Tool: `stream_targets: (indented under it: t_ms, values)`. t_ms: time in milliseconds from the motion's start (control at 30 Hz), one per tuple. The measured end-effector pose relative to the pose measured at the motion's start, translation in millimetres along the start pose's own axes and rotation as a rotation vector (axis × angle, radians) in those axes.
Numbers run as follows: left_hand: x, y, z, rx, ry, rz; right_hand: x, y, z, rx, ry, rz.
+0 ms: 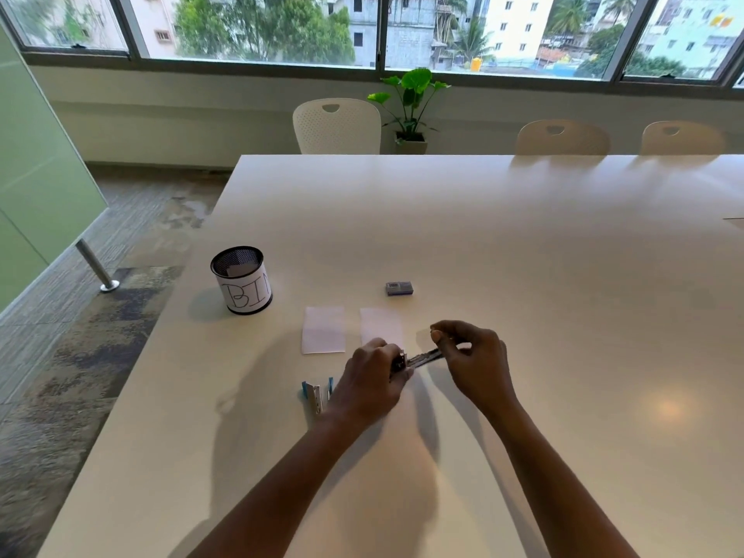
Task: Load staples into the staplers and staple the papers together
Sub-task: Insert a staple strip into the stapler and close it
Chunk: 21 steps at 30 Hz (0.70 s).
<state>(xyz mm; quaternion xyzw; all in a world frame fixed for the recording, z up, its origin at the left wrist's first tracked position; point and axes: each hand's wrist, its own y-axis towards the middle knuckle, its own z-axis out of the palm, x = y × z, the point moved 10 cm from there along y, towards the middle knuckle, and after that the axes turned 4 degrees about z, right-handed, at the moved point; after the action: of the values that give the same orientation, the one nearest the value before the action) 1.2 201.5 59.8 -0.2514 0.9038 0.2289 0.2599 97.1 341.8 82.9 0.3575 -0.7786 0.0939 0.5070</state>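
Observation:
My left hand (372,376) grips the body of a small dark stapler (416,359) just above the white table (523,255). My right hand (473,360) pinches the far end of the stapler's metal part, which sticks out to the right. Most of the stapler's body is hidden in my left hand. A blue stapler (316,396) lies open on the table to the left of my left wrist. Two small white paper stacks lie beyond my hands: one paper stack (324,330) on the left, the other paper stack (380,326) partly behind my left hand. A small staple box (399,288) sits farther back.
A black mesh cup labelled BIN (241,281) stands at the left of the table, with paper inside. The table's left edge runs diagonally near it. White chairs (336,126) and a potted plant (412,110) stand beyond the far edge, under the windows.

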Motion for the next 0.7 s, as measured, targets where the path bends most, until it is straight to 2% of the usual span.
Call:
stream_targets:
  t_ms: [167, 367, 467, 633, 700]
  values:
    - [-7.5, 0.0, -23.2, -0.128, -0.114, -0.07, 11.0, 4.7, -8.4, -0.086, 0.043, -0.059]
    - [-6.2, -15.3, -23.7, -0.178, -0.297, -0.216, 9.1, 11.5, 8.3, -0.009, 0.281, -0.006]
    - [1.6, -22.8, -12.3, -0.127, -0.537, -0.315, 11.9, 14.9, 17.1, 0.05, 0.296, -0.019]
    - [2.8, -36.8, 13.9, 0.072, -1.079, -0.543, 19.5, 13.3, 27.3, 0.145, 0.303, -0.068]
    - [3.3, -40.3, 17.3, 0.082, -1.252, -0.618, 21.9, 11.3, 30.6, 0.162, 0.309, -0.069]
